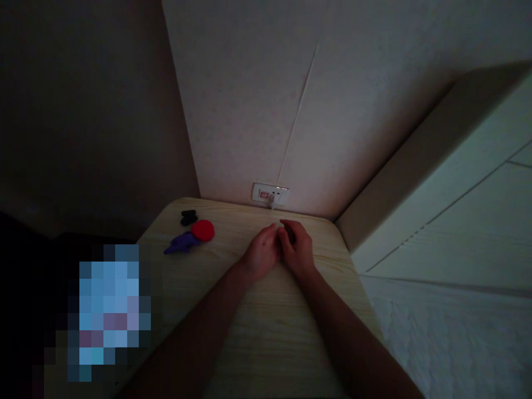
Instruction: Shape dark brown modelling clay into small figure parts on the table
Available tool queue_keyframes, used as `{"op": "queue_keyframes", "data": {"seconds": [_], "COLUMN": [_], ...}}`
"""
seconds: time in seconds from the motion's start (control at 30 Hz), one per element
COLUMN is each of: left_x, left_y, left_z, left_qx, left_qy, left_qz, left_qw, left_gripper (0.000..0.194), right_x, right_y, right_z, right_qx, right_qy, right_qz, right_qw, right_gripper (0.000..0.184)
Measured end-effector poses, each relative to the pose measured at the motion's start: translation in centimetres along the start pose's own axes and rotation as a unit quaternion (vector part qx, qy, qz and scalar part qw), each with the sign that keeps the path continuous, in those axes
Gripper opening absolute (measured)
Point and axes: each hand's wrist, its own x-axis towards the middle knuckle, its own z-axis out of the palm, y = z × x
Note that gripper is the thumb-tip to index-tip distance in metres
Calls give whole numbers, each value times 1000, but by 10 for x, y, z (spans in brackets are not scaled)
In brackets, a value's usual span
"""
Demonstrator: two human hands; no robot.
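Note:
My left hand (pixel 263 253) and my right hand (pixel 298 248) meet over the middle of the wooden tabletop (pixel 266 343), close to the wall. The left fingers are closed and press against the right hand. My right fingers curl inward, with a dark gap between thumb and forefinger. Whatever the hands hold, if anything, is too small or hidden to make out. Beyond them, a wall socket (pixel 271 194) carries a reddish switch, and a pale plug-like piece hangs at its lower edge.
Left on the tabletop lie a red round thing (pixel 203 230), a purple crumpled thing (pixel 183 242) and small black pieces (pixel 189 217). A pale cabinet (pixel 449 183) stands to the right, above a whitish quilted surface (pixel 449 343). A blurred-out patch (pixel 110 310) covers the lower left.

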Motion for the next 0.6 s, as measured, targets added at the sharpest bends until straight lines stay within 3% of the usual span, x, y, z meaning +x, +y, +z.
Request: {"op": "queue_keyframes", "data": {"seconds": [0.07, 0.17, 0.37, 0.5, 0.6], "left_x": [2, 3, 7, 11, 10], "left_y": [-3, -7, -9, -6, -2], "left_z": [-3, -7, -13, -21, -23], "left_qx": [44, 111, 149, 210, 251], "left_qy": [33, 50, 102, 141, 137], "left_qz": [14, 40, 97, 146, 150], "left_qw": [998, 992, 979, 956, 946], "left_gripper": [40, 44, 42, 32, 28], "right_x": [0, -2, -5, -3, -3], "right_y": [3, 5, 9, 10, 10], "right_z": [-4, -6, -6, -9, -10], "right_qx": [5, 31, 140, 212, 232], "right_qy": [35, 45, 2, -66, -83], "right_qz": [25, 61, 68, 117, 144], "right_qw": [999, 997, 988, 968, 958], "right_gripper": [37, 47, 36, 39, 35]}}
